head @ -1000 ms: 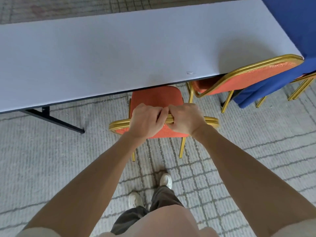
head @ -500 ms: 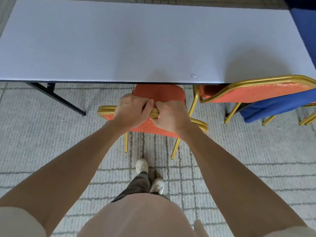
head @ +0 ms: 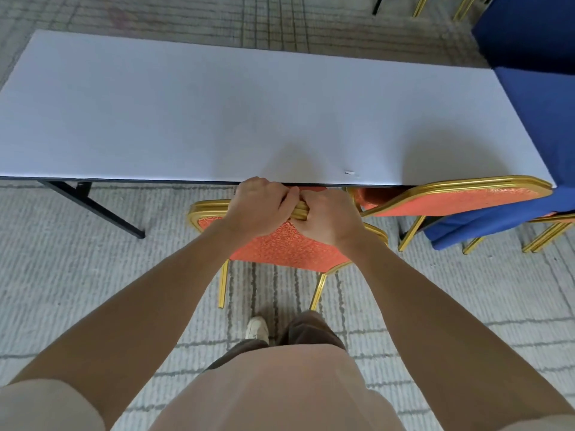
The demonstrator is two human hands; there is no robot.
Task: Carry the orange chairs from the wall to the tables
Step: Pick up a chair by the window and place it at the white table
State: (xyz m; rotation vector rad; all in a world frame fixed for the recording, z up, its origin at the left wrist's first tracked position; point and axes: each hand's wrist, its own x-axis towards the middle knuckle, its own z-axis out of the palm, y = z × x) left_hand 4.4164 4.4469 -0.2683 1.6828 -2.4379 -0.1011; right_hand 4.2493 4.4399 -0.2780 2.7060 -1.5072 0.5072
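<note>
Orange chair [head: 281,247] stands at the near edge of the white counter [head: 217,119], seat tucked beneath. Left hand [head: 259,206] and right hand [head: 326,220] grip its gold top rail, fingers curled tight round it. Push squarely; stop before knuckles meet the edge; keep clear of the neighbouring chair [head: 451,199].

The orange chair [head: 289,247] has patterned woven cloth and a glossy gold metal frame. The table [head: 217,119] top looks smooth and matt white. The carpet [head: 77,275] is rough.
</note>
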